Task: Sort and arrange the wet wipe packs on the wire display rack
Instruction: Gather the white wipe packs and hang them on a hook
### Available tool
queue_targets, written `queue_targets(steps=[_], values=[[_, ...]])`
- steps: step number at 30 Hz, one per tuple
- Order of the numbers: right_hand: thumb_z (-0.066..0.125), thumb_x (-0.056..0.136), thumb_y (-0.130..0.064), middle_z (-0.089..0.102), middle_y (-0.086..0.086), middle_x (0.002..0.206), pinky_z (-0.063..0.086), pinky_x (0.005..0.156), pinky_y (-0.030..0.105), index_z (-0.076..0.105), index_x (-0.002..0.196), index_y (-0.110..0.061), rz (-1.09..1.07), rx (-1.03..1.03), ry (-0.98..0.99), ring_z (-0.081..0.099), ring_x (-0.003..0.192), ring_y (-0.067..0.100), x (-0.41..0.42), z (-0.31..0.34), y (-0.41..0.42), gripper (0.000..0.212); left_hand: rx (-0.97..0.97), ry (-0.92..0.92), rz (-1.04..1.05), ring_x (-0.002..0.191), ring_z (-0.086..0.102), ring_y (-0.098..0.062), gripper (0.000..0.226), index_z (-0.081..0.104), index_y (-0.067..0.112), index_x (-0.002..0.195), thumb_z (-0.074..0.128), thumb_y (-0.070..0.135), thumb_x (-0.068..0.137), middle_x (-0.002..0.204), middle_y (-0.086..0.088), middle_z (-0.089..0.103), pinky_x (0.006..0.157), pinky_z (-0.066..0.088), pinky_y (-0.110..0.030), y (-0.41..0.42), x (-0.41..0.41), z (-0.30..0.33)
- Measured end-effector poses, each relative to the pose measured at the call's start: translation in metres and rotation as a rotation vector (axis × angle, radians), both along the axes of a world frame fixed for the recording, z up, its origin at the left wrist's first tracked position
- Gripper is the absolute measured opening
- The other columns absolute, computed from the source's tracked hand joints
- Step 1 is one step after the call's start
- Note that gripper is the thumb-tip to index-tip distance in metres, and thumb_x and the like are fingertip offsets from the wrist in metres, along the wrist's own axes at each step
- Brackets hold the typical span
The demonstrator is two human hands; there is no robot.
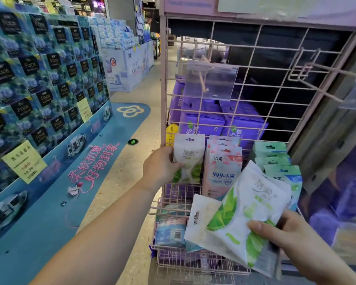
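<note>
Head view: left hand [159,168] pinches a hanging white-green pack [188,159] at nine o'clock on the pink wire rack [195,48]; right hand [292,237] clamps loose packs [243,212] at five o'clock. That fanned bundle could slip, since only the thumb pins it.

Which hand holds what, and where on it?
Left hand grips the hanging white-green pack at its left edge; right hand pinches loose white-green packs near their lower end.
</note>
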State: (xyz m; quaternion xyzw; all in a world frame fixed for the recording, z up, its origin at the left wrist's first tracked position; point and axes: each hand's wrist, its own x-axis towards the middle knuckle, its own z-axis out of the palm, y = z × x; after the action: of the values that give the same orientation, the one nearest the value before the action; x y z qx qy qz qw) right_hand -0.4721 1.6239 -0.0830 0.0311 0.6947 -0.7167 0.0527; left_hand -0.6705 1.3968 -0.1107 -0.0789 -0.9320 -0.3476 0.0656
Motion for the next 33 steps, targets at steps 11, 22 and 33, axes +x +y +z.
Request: queue_targets(steps=[11,22,33], values=[[0.095,0.032,-0.039,0.076,0.014,0.098,0.056,0.066,0.020,0.078,0.090,-0.012,0.123,0.042,-0.023,0.074,0.087,0.020,-0.005,-0.004,-0.006,0.067,-0.178,-0.046,0.004,0.084,0.060,-0.026,0.020,0.064,0.017,0.084,0.063,0.037,0.085,0.085,0.000,0.066,0.076,0.046,-0.037,-0.028,-0.013,0.014],[0.096,0.031,-0.045,0.075,0.014,0.102,0.058,0.074,0.028,0.076,0.095,-0.006,0.113,0.024,-0.050,0.072,0.096,0.027,-0.012,-0.018,-0.012,0.077,-0.107,-0.036,0.065,0.084,0.059,-0.022,0.017,0.066,0.024,0.081,0.065,0.041,0.085,0.092,0.001,0.069,0.070,0.041,-0.033,-0.034,-0.013,0.000],[0.095,0.028,-0.044,0.073,0.013,0.110,0.059,0.074,0.042,0.065,0.110,-0.011,-0.231,-0.384,0.033,0.071,0.099,0.030,-0.038,-0.024,-0.046,0.093,0.995,-0.386,-0.014,0.072,0.063,-0.023,0.035,0.062,0.016,0.105,0.072,0.038,0.079,0.098,-0.016,0.071,0.064,0.052,-0.037,-0.032,0.108,0.015]])
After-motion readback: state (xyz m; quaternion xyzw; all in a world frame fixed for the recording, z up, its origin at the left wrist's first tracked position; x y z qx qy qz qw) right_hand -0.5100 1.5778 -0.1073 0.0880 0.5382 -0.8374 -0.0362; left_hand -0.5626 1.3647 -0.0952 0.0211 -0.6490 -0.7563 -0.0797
